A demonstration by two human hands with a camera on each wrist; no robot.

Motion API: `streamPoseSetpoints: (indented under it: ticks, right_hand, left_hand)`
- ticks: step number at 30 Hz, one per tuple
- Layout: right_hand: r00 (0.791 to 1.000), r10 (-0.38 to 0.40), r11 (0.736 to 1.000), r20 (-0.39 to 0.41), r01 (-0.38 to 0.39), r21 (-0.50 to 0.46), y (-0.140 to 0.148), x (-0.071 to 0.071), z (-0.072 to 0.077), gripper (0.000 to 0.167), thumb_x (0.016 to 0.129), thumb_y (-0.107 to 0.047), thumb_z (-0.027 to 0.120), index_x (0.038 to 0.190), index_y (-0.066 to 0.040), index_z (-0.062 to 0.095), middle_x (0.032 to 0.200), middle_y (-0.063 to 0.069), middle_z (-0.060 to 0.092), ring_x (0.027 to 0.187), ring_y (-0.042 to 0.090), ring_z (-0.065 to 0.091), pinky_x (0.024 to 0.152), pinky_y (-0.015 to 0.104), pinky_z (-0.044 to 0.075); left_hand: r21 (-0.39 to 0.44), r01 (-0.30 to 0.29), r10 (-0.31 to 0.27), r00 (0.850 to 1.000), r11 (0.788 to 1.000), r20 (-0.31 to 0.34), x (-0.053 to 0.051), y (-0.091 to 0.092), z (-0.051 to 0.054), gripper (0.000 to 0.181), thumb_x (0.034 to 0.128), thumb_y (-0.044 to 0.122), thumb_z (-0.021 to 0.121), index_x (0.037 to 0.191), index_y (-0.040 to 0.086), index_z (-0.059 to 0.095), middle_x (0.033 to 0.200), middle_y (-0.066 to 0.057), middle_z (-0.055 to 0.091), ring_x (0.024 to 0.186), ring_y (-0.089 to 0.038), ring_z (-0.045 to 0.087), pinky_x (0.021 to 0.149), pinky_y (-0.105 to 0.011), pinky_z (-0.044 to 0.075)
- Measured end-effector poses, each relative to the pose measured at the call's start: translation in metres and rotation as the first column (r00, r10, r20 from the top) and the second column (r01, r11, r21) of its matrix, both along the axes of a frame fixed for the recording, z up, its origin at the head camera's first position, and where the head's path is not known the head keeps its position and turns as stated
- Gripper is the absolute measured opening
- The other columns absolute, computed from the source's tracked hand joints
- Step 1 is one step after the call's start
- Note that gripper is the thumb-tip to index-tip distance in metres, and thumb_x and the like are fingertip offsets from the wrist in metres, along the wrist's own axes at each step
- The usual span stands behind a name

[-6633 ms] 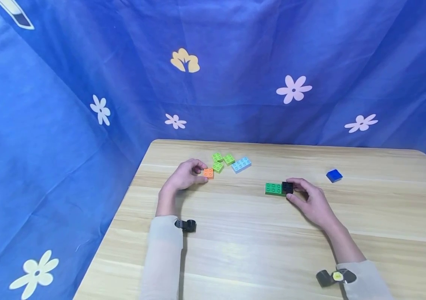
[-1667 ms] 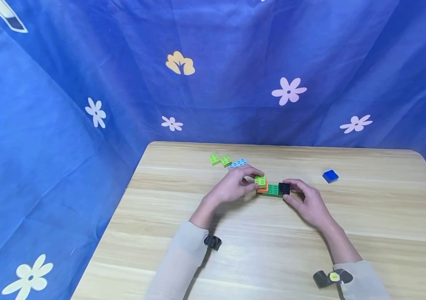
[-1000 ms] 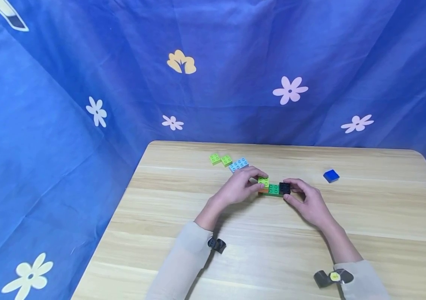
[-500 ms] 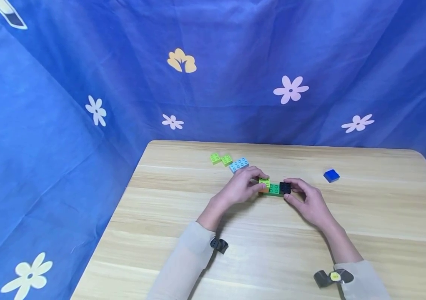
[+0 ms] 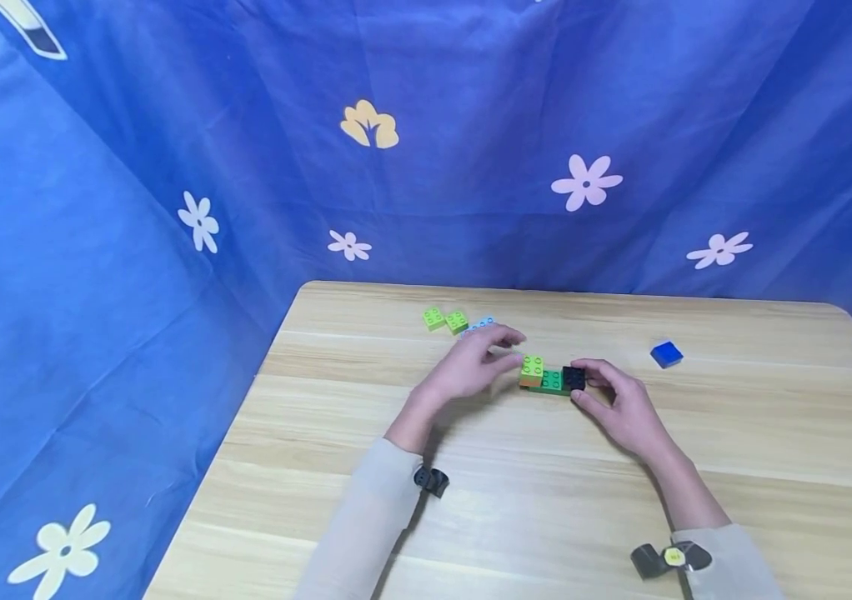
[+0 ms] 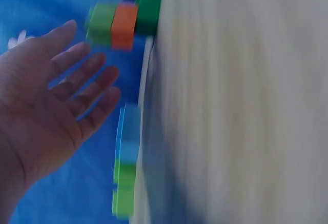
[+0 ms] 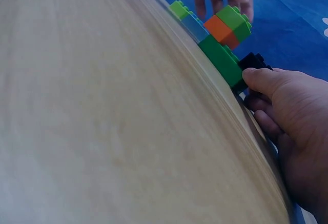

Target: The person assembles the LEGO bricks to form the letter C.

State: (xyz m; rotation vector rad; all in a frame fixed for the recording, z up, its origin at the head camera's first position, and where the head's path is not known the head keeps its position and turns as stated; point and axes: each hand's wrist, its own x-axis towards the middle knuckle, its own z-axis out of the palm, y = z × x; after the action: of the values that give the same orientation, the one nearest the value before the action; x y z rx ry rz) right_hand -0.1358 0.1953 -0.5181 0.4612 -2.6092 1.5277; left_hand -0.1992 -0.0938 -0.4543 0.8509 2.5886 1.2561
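A dark green brick (image 5: 550,382) lies on the table, with a black brick (image 5: 573,377) on its right end. Its left end carries an orange brick (image 7: 220,31), and a lime green brick (image 5: 533,367) sits on top of that. My right hand (image 5: 624,410) pinches the black brick between thumb and fingers. Just left of the lime brick is my left hand (image 5: 471,364), its fingers spread and apart from the stack. The left wrist view shows its palm facing the bricks, holding nothing.
Two loose lime bricks (image 5: 433,318) lie at the back left of the wooden table (image 5: 531,500). Beside them is a light blue brick (image 6: 128,134), partly hidden by my left hand in the head view. A blue piece (image 5: 667,354) lies at the right. Blue curtains hang behind.
The orange brick and then the lime brick came from the left onto the green brick. My left hand has let go of the lime brick and drawn slightly left; the right hand keeps its hold.
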Motion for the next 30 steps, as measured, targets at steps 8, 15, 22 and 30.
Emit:
streamPoseSetpoints:
  ticks: [8, 15, 22, 30]
  right_hand:
    - [1.000, 0.008, 1.000, -0.015, -0.008, 0.016, -0.001, 0.001, -0.002, 0.043, 0.098, -0.013, 0.078, 0.139, -0.011, 0.065, 0.132, 0.009, 0.072, 0.114, 0.023, 0.070, 0.101, 0.008, 0.047]
    - [1.000, 0.004, 1.000, -0.014, -0.004, 0.017, 0.001, 0.000, -0.001, 0.043, 0.098, -0.014, 0.078, 0.139, -0.013, 0.065, 0.129, 0.011, 0.073, 0.114, 0.024, 0.070, 0.102, 0.008, 0.046]
    - [1.000, -0.004, 1.000, -0.006, 0.005, 0.021, 0.001, 0.001, 0.000, 0.044, 0.097, -0.013, 0.079, 0.139, -0.013, 0.066, 0.128, 0.010, 0.074, 0.112, 0.014, 0.069, 0.101, 0.007, 0.046]
    - [1.000, -0.008, 1.000, 0.005, 0.008, 0.018, 0.000, 0.001, 0.001, 0.044, 0.097, -0.014, 0.079, 0.139, -0.015, 0.066, 0.127, 0.008, 0.074, 0.111, 0.011, 0.068, 0.101, 0.007, 0.046]
  left_hand:
    - [0.146, -0.370, 0.363, 0.929, 0.918, 0.072, -0.024, -0.064, -0.006, 0.035, 0.1012, 0.011, 0.072, 0.135, 0.001, 0.067, 0.135, -0.015, 0.067, 0.126, -0.033, 0.063, 0.103, -0.041, 0.058]
    - [0.191, -0.517, 0.507, 0.856, 0.834, 0.102, -0.035, -0.089, -0.011, 0.035, 0.1027, 0.013, 0.070, 0.134, -0.001, 0.066, 0.140, -0.018, 0.062, 0.137, -0.036, 0.057, 0.110, -0.041, 0.054]
    - [0.086, -0.536, 0.526, 0.842, 0.840, 0.116, -0.040, -0.088, -0.020, 0.035, 0.1005, 0.011, 0.073, 0.134, 0.001, 0.067, 0.136, -0.019, 0.066, 0.126, -0.035, 0.065, 0.110, -0.040, 0.053]
    - [0.034, -0.527, 0.519, 0.845, 0.849, 0.133, -0.038, -0.086, -0.022, 0.029, 0.0920, 0.004, 0.080, 0.120, 0.002, 0.072, 0.129, -0.017, 0.065, 0.117, -0.033, 0.065, 0.107, -0.042, 0.055]
